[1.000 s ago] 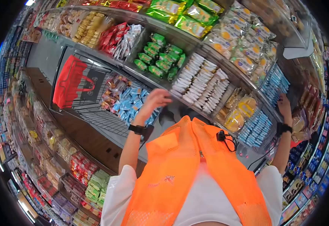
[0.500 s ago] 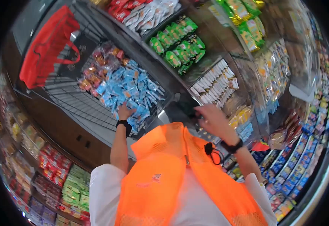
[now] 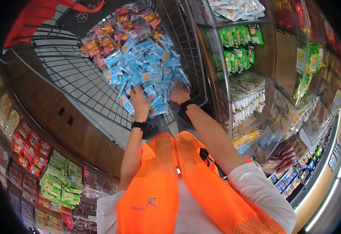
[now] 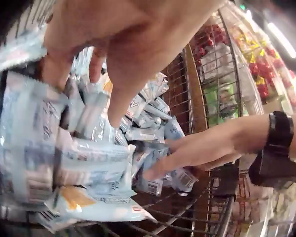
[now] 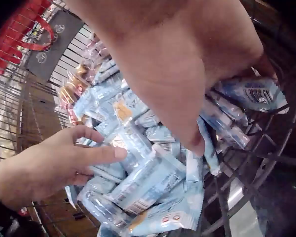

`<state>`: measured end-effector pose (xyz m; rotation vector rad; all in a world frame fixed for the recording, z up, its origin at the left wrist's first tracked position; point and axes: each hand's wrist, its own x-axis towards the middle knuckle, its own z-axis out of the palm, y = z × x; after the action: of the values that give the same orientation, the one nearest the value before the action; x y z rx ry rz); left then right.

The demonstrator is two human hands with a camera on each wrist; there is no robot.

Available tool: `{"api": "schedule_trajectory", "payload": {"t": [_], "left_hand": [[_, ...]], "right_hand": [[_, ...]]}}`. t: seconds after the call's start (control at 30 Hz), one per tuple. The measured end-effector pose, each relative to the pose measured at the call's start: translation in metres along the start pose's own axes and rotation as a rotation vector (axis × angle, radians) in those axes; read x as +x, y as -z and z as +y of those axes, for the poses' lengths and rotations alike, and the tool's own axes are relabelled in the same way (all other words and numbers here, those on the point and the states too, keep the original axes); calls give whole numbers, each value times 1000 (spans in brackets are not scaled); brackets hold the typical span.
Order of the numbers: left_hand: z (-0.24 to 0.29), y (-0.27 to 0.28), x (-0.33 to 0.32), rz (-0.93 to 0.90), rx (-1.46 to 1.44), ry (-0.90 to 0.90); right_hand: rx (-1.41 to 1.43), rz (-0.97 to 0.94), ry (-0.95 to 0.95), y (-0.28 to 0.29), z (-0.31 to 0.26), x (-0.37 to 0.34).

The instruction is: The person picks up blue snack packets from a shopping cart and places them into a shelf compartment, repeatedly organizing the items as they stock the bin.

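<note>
A heap of small blue snack packets [image 3: 149, 64] lies in the wire shopping cart [image 3: 88, 84]. My left hand [image 3: 140, 103] is at the near left side of the heap, its thumb and fingers spread over the packets. In the left wrist view its fingertips dip between packets. My right hand [image 3: 180, 93] reaches into the heap's right side, near the cart wall. From the left wrist view, the right hand [image 4: 202, 148] has its fingers extended against the packets. Behind the blue heap are clear-wrapped brown snacks with red labels [image 3: 106, 41].
A red bag [image 3: 33, 19] hangs at the cart's far left. Clear shelf bins on the right hold green packets [image 3: 238, 50] and white sticks [image 3: 248, 105]. At lower left, another shelf carries red packs [image 3: 30, 146] and light green packs [image 3: 59, 179].
My right hand has come away from the shelf bins and down into the cart. The left hand has lowered onto the blue packets. The view has turned toward the cart.
</note>
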<state>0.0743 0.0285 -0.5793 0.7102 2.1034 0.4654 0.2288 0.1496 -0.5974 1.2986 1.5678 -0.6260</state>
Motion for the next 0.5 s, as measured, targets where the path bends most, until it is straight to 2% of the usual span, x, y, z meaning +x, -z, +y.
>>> {"api": "schedule_trajectory", "payload": {"t": [0.13, 0.2, 0.33, 0.43, 0.5], "left_hand": [[30, 10, 3, -2, -56, 210], [40, 12, 8, 4, -52, 258], [45, 8, 7, 8, -124, 355], [42, -5, 2, 162, -195, 306], [36, -12, 4, 201, -259, 290]], "right_hand": [[141, 3, 81, 4, 19, 15], [176, 13, 152, 19, 28, 7], [116, -33, 155, 72, 22, -32], [111, 247, 257, 80, 18, -44], [77, 377, 329, 68, 20, -29]]}}
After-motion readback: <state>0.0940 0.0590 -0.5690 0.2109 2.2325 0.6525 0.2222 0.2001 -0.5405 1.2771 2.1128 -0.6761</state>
